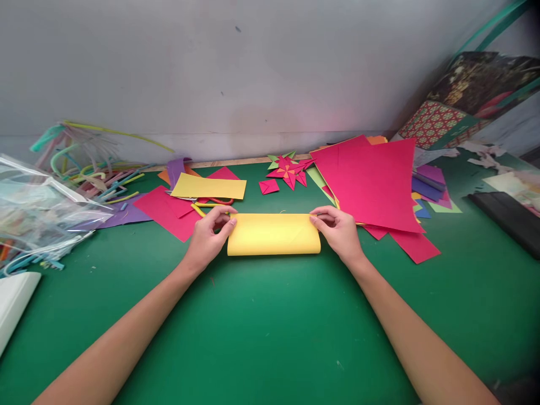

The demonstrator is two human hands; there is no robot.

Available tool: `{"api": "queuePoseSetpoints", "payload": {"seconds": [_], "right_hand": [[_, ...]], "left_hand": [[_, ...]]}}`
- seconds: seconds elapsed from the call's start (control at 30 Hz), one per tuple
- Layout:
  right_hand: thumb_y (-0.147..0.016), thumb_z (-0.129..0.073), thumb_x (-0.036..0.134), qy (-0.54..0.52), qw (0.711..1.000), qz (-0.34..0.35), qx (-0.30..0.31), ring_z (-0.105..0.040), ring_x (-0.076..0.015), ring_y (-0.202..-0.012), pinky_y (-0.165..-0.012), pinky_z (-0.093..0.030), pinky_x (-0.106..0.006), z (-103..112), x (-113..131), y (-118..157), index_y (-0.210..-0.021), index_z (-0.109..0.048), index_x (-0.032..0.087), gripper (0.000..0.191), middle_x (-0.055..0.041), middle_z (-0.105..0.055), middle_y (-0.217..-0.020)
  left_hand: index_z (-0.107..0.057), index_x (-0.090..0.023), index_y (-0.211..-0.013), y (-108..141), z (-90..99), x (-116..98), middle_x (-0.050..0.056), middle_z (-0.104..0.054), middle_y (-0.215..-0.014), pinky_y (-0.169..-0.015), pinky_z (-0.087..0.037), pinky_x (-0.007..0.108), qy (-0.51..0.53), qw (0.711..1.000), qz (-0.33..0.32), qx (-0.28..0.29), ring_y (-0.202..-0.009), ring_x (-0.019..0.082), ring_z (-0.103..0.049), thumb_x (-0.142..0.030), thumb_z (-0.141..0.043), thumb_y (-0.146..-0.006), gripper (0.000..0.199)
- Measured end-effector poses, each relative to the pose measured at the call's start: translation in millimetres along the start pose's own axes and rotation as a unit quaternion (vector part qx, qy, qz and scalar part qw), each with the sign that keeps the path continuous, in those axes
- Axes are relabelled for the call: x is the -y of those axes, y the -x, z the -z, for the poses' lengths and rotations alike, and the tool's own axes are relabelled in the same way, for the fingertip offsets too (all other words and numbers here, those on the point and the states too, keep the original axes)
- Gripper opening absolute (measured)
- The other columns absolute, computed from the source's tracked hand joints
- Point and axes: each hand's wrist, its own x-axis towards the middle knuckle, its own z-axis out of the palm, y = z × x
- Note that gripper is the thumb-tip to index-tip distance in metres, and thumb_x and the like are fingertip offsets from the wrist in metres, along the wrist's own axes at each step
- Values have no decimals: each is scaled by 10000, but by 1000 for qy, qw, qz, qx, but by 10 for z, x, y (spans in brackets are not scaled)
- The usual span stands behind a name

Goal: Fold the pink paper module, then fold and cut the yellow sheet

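Note:
A yellow sheet of paper (274, 235) is bent over on itself at the middle of the green table, its rounded fold toward me. My left hand (212, 233) pinches its far left corner between thumb and fingers. The far right corner is pinched the same way by my right hand (337, 230). Just beyond the sheet lie a small red folded square (269, 187) and a red paper star (287, 172) with pointed tips.
Red sheets (371, 185) are stacked at the back right, near a black case (506, 219). A yellow strip (208, 186) lies over red scraps and scissors at back left. Plastic bags (37, 197) and pipe cleaners fill the far left. A wall stands behind the table (261, 337).

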Motion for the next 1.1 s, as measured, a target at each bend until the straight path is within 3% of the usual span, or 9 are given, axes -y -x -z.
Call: {"api": "queuePoseSetpoints", "payload": {"seconds": [0.2, 0.57, 0.83, 1.1], "right_hand": [[-886, -720, 328, 49, 998, 11, 22, -719, -228, -774, -690, -530, -334, 12, -2, -31, -872, -732, 215, 115, -41, -755, -812], [-869, -735, 320, 53, 998, 20, 9, -673, -224, -810, -721, -522, -348, 3, -54, -52, -859, -755, 214, 108, -53, -758, -885], [-897, -699, 321, 60, 997, 36, 13, -672, -226, -847, -747, -533, -350, -5, -62, -53, -865, -720, 223, 105, -49, -735, -909], [-903, -701, 346, 60, 997, 40, 24, -679, -227, -820, -748, -542, -359, -2, -61, -55, -880, -728, 227, 124, -42, -743, -882]], "left_hand": [[-663, -219, -1116, -7, -12, -11, -4, -662, -815, -666, -434, 260, -62, 998, 13, 28, -747, 159, -597, -368, -631, -968, 212], [-685, -219, -1117, 3, -11, -13, 22, -670, -952, -783, -511, 261, 0, 1000, -22, -21, -895, 171, -645, -360, -665, -959, 213], [-656, -221, -1190, -11, -12, 33, 15, -625, -904, -771, -511, 267, 33, 999, -23, -10, -873, 171, -625, -349, -675, -954, 270], [-680, -222, -1121, -10, -17, 11, 18, -646, -939, -799, -516, 268, 27, 999, -23, -14, -895, 168, -630, -351, -682, -953, 212]]}}
